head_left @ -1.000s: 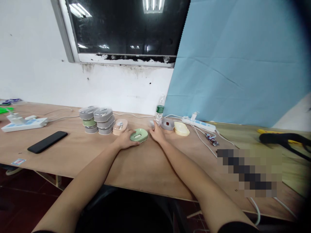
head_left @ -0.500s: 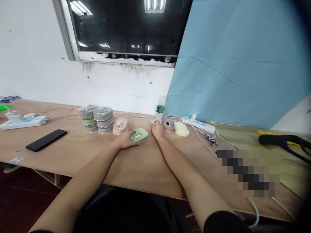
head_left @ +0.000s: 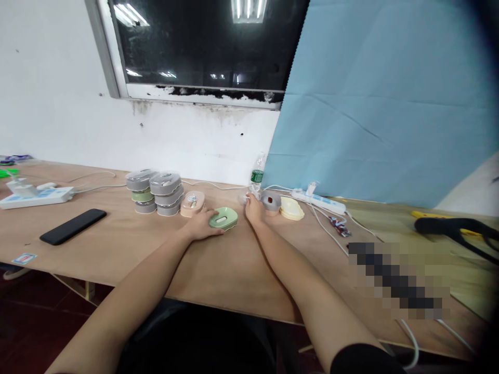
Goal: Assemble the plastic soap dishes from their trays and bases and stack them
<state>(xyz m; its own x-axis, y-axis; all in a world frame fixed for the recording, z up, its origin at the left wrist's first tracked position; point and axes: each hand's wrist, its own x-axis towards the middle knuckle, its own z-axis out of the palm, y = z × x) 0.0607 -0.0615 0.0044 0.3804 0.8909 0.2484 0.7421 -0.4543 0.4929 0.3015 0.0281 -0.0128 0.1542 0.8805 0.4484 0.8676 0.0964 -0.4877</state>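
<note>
My left hand (head_left: 202, 225) is closed on the left side of a shallow green oval box (head_left: 223, 218), with the thumb along its near edge. The box rests on the table and has a pale slot-shaped mark in its middle. Farther back, my right hand (head_left: 254, 209) has its fingers curled at a small clear plastic piece (head_left: 244, 196), partly hidden by the fingers. Just right of that hand sit a grey oval box (head_left: 270, 199) with a dark red spot and a pale yellow oval tray (head_left: 292, 209). A pink oval box (head_left: 192, 203) stands left of the green one.
Two stacks of oval boxes with clear lids (head_left: 168, 188) stand at the back left. Behind my right hand is a water bottle (head_left: 257, 175). A black phone (head_left: 73, 226), power strips (head_left: 323, 200) with cables, and small wrapped packets (head_left: 340, 226) lie around.
Both hands stay almost where they were, the left on the green box and the right at the clear piece. The whole view shifts very slightly.
</note>
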